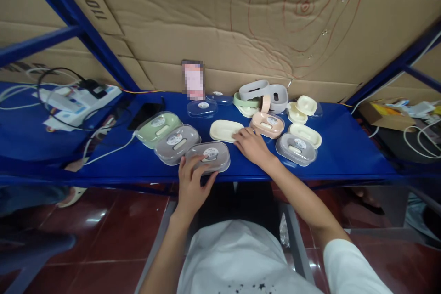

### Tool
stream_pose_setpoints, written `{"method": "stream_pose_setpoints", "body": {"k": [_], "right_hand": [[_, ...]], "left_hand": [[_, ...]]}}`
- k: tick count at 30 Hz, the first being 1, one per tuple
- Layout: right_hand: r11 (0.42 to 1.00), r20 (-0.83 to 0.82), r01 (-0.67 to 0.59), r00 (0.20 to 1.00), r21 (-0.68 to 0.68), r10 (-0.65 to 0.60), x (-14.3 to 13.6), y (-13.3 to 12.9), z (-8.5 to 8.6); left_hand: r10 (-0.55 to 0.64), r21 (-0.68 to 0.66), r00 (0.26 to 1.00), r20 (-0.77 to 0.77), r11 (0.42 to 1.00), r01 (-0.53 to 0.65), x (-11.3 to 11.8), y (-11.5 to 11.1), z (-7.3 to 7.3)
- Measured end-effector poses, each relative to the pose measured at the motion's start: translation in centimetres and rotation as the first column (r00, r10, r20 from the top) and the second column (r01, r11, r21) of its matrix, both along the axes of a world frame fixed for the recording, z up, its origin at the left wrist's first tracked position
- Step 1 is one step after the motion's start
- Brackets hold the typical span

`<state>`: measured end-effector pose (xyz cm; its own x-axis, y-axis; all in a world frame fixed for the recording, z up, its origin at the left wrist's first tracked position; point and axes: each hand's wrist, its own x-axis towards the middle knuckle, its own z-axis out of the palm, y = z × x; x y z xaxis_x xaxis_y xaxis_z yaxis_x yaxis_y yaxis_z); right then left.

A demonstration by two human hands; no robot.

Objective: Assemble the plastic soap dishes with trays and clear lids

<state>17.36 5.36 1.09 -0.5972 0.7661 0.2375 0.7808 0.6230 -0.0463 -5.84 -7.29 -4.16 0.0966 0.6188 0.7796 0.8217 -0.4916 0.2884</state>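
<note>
At the front edge of the blue table, my left hand (191, 186) grips the near left side of a grey oval soap box (222, 154) with a clear lid and a round label. My right hand (254, 147) has its fingers closed on the right end of a shallow cream oval tray (221, 131), lying flat behind that box. Left of it are a second grey lidded box (172, 144) and a green one (156, 131). To the right sit a peach lidded box (267, 125) and another grey lidded box (296, 149), with a cream tray (306, 134) behind it.
Grey oval rings (254, 90), cream inserts (303, 108) and clear lids (202, 109) lie along the back. A phone with a blurred screen (194, 80) leans on the cardboard wall (213, 18). A dark phone (146, 115), cables and a power strip (82, 105) are left.
</note>
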Motion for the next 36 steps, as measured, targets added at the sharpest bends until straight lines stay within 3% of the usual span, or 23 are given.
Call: {"method": "stream_pose_setpoints", "body": {"k": [3, 6, 9, 11, 13, 14, 16, 19, 21, 23, 28, 32, 36], "right_hand": [[0.997, -0.035, 0.072, 0.997, 0.034, -0.07, 4.1, -3.0, -0.3], [0.997, -0.066, 0.058, 0.996, 0.046, -0.055, 7.5, -5.5, 0.0], [1.0, -0.142, 0.008, 0.99, 0.023, -0.005, 10.5, -5.6, 1.3], [0.998, -0.206, 0.054, 0.978, 0.031, -0.046, 12.9, -3.7, 2.6], [0.973, -0.239, 0.221, 0.95, 0.063, -0.2, 16.0, -0.6, 3.8], [0.939, -0.228, 0.338, 0.921, 0.062, -0.317, 17.7, 1.1, 4.2], [0.809, -0.158, 0.588, 0.801, 0.022, -0.578, 21.1, 4.4, 4.5], [0.692, -0.136, 0.722, 0.684, -0.015, -0.717, 25.2, 7.4, 3.9], [0.675, -0.15, 0.738, 0.666, -0.017, -0.731, 26.7, 8.0, 3.0], [0.711, -0.166, 0.703, 0.699, -0.019, -0.696, 27.3, 7.9, 2.0], [0.893, -0.193, 0.438, 0.872, -0.104, -0.45, 26.6, 7.8, -0.4], [0.921, -0.239, 0.373, 0.889, -0.116, -0.39, 26.5, 7.8, -1.2], [0.923, -0.291, 0.381, 0.879, -0.05, -0.379, 25.9, 7.5, 0.3]], "left_hand": [[0.035, -0.019, 0.999, -0.01, 0.999, -0.035, 0.8, 0.6, 0.3], [0.092, -0.065, 0.995, -0.031, 0.993, -0.094, 2.3, 1.6, 0.7], [0.115, -0.068, 0.991, -0.063, 0.991, -0.119, 4.4, 2.4, 1.4], [0.018, -0.064, 0.994, -0.11, 0.998, -0.025, 6.0, 2.7, 2.0], [-0.12, -0.115, 0.976, -0.183, 0.988, 0.1, 7.3, 2.7, 2.6], [-0.18, -0.158, 0.959, -0.219, 0.976, 0.147, 7.9, 2.8, 2.8], [-0.265, -0.244, 0.926, -0.267, 0.949, 0.201, 8.6, 2.8, 3.0], [-0.339, -0.318, 0.903, -0.264, 0.915, 0.25, 8.6, 2.9, 2.6], [-0.349, -0.331, 0.907, -0.235, 0.906, 0.263, 8.1, 3.0, 2.2], [-0.341, -0.331, 0.916, -0.213, 0.907, 0.261, 7.7, 3.1, 2.0], [-0.337, -0.354, 0.92, -0.199, 0.9, 0.253, 7.7, 3.3, 1.8], [-0.317, -0.355, 0.934, -0.164, 0.903, 0.244, 7.9, 3.2, 1.6], [-0.305, -0.348, 0.945, -0.121, 0.904, 0.247, 7.9, 3.0, 1.4]]}}
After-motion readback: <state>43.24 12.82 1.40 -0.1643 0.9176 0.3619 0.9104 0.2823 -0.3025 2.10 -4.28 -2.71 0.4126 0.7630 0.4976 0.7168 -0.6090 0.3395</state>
